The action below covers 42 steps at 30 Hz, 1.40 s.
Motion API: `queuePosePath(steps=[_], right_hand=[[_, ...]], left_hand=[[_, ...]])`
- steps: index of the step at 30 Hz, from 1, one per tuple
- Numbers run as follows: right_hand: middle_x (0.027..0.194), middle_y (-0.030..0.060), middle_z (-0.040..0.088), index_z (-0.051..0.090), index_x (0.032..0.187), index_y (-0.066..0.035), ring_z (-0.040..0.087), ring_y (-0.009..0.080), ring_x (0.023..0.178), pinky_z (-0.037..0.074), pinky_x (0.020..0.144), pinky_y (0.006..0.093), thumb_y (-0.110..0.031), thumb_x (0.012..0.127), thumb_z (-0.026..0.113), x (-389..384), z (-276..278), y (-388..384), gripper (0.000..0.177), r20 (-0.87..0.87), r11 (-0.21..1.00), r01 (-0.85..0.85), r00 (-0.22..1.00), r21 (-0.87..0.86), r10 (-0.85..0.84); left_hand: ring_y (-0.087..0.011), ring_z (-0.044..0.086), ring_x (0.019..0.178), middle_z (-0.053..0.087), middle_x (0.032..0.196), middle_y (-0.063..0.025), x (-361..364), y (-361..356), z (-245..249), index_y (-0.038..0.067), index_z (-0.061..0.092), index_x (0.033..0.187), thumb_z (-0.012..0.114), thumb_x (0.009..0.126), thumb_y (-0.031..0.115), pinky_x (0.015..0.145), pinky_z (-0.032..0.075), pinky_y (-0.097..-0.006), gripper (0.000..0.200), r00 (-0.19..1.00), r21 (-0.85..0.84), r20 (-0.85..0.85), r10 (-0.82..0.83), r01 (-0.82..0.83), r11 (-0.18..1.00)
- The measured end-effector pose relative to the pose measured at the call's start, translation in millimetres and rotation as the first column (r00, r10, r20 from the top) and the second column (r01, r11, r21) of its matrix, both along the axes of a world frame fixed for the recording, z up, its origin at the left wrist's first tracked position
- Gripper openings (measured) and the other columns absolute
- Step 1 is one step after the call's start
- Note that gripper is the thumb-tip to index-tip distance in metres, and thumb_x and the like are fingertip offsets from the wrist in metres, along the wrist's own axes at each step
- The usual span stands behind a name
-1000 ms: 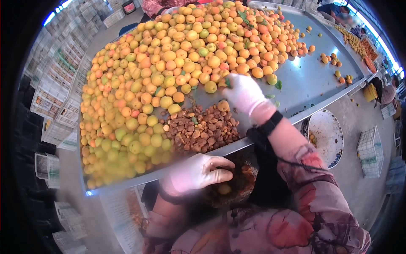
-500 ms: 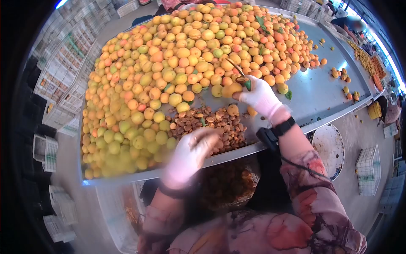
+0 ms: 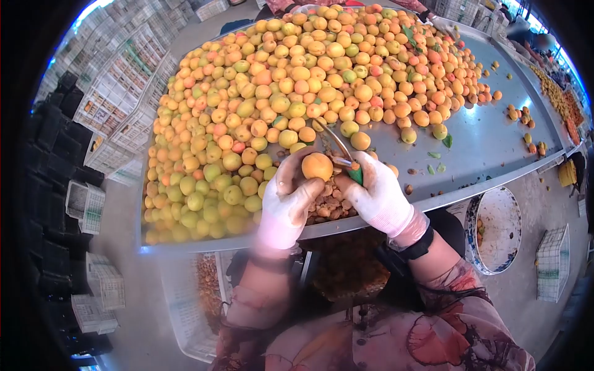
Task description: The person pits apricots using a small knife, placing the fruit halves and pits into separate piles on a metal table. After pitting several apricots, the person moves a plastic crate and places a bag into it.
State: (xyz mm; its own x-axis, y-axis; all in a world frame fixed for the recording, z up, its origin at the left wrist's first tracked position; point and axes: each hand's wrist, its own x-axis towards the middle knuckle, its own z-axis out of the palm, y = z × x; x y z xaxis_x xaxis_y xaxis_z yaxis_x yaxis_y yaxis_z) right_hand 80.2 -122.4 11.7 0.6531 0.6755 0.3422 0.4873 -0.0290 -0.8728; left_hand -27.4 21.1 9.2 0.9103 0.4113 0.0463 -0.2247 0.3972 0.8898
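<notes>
A single orange apricot (image 3: 317,167) is held between the thumb and fingers of my gloved left hand (image 3: 279,207). My gloved right hand (image 3: 378,196) is closed around the green handle of a curved metal knife (image 3: 337,141). Its handle end is close beside the apricot, and the thin bent metal points up and away from me. Under both hands lies a heap of brown apricot pits (image 3: 328,207), partly hidden by them. Beyond them a large pile of yellow and orange apricots (image 3: 247,105) covers much of the metal table (image 3: 479,142).
Loose leaves (image 3: 440,167) and small fruit clusters (image 3: 520,115) lie on the table's right side. Another person's gloved hand (image 3: 444,26) is at the far edge. A round white tub (image 3: 495,247) and plastic crates (image 3: 552,263) stand on the floor. More crates (image 3: 117,86) are stacked left.
My right hand has come back from the pile's edge with the knife, toward my left hand. My left hand has moved up from the pits and now holds the apricot. The view has shifted.
</notes>
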Motion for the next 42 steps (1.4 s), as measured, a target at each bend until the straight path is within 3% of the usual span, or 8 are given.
queuePosePath(steps=[2, 12, 24, 27, 30, 32, 36, 42], right_hand=[[0.086, 0.0196, 0.061, 0.055, 0.104, 0.003, 0.063, 0.0258, 0.079, 0.05, 0.071, 0.0356, -0.008, 0.086, 0.061, -4.6, -2.4, 2.0, 0.022, -0.169, 0.999, -0.036, 0.985, -0.032, 0.03], [0.071, 0.026, 0.058, 0.052, 0.093, 0.002, 0.06, 0.0449, 0.074, 0.047, 0.063, 0.0462, -0.012, 0.083, 0.059, -7.6, 0.6, 0.9, 0.019, 0.015, 0.987, -0.016, 1.0, -0.161, 0.019], [0.066, 0.0245, 0.057, 0.047, 0.092, 0.003, 0.061, 0.0443, 0.07, 0.049, 0.062, 0.0498, -0.013, 0.082, 0.057, -13.3, -9.3, 5.7, 0.021, 0.117, 0.951, 0.019, 0.993, -0.31, 0.018], [0.066, 0.024, 0.058, 0.046, 0.095, 0.003, 0.062, 0.0434, 0.07, 0.051, 0.064, 0.0497, -0.014, 0.083, 0.058, -16.7, -12.4, 8.3, 0.024, 0.151, 0.922, 0.058, 0.989, -0.383, 0.0], [0.068, 0.0237, 0.06, 0.046, 0.096, 0.003, 0.063, 0.0431, 0.071, 0.051, 0.064, 0.0496, -0.015, 0.083, 0.058, -17.1, -17.0, 8.9, 0.026, 0.23, 0.927, 0.064, 0.973, -0.37, 0.025], [0.069, 0.0239, 0.06, 0.045, 0.097, 0.003, 0.063, 0.0431, 0.071, 0.051, 0.064, 0.0495, -0.016, 0.084, 0.058, -13.8, -11.7, 6.3, 0.027, 0.22, 0.912, 0.04, 0.974, -0.408, 0.056], [0.07, 0.0244, 0.06, 0.045, 0.096, 0.004, 0.063, 0.0431, 0.07, 0.051, 0.063, 0.0494, -0.017, 0.084, 0.058, -11.9, -3.1, 3.0, 0.027, 0.136, 0.853, -0.012, 0.986, -0.522, 0.097], [0.068, 0.0252, 0.06, 0.046, 0.095, 0.004, 0.063, 0.0433, 0.069, 0.052, 0.063, 0.0497, -0.017, 0.084, 0.057, -19.3, -10.5, 12.3, 0.026, 0.135, 0.897, 0.02, 0.99, -0.441, 0.045]], left_hand=[[-0.0167, 0.058, 0.105, 0.056, 0.121, -0.0101, -0.4, 3.0, 2.4, -0.002, 0.042, 0.137, 0.061, 0.088, 0.003, 0.088, 0.048, -0.0281, 0.053, 0.999, 0.15, -0.034, -0.003, 0.008, 0.989], [-0.0202, 0.053, 0.114, 0.055, 0.123, -0.0123, 0.6, 3.5, 3.0, -0.005, 0.042, 0.136, 0.059, 0.088, 0.015, 0.099, 0.041, -0.031, 0.055, 0.993, 0.391, -0.097, 0.067, -0.024, 0.92], [-0.0193, 0.052, 0.113, 0.053, 0.127, -0.0098, 5.3, -3.0, -6.1, -0.001, 0.04, 0.139, 0.061, 0.093, 0.028, 0.09, 0.042, -0.033, 0.058, 0.999, -0.012, 0.006, 0.047, -0.047, 0.999], [-0.0191, 0.055, 0.108, 0.054, 0.126, -0.0107, 4.1, -0.3, -9.6, -0.002, 0.039, 0.139, 0.062, 0.092, 0.03, 0.087, 0.043, -0.0317, 0.061, 0.995, 0.096, -0.018, 0.103, -0.101, 0.99], [-0.0192, 0.055, 0.112, 0.053, 0.128, -0.0154, 0.7, 0.7, -3.0, -0.006, 0.03, 0.144, 0.061, 0.091, 0.01, 0.094, 0.047, -0.0322, 0.063, 0.983, 0.454, -0.026, 0.182, -0.15, 0.878], [-0.0211, 0.054, 0.115, 0.052, 0.13, -0.0171, 0.1, -1.3, 2.8, -0.005, 0.026, 0.146, 0.061, 0.089, 0.006, 0.098, 0.044, -0.0324, 0.068, 0.986, 0.257, -0.021, 0.167, -0.156, 0.954], [-0.0226, 0.053, 0.117, 0.05, 0.132, -0.0188, 2.5, -0.3, 3.5, -0.004, 0.023, 0.147, 0.062, 0.088, 0.002, 0.1, 0.044, -0.0331, 0.071, 0.98, 0.35, 0.047, 0.195, -0.199, 0.915], [-0.0213, 0.054, 0.114, 0.053, 0.128, -0.0155, 10.3, -7.2, -14.5, -0.005, 0.032, 0.143, 0.059, 0.094, 0.018, 0.097, 0.046, -0.0349, 0.061, 0.987, -0.032, -0.001, 0.162, -0.162, 0.986]])
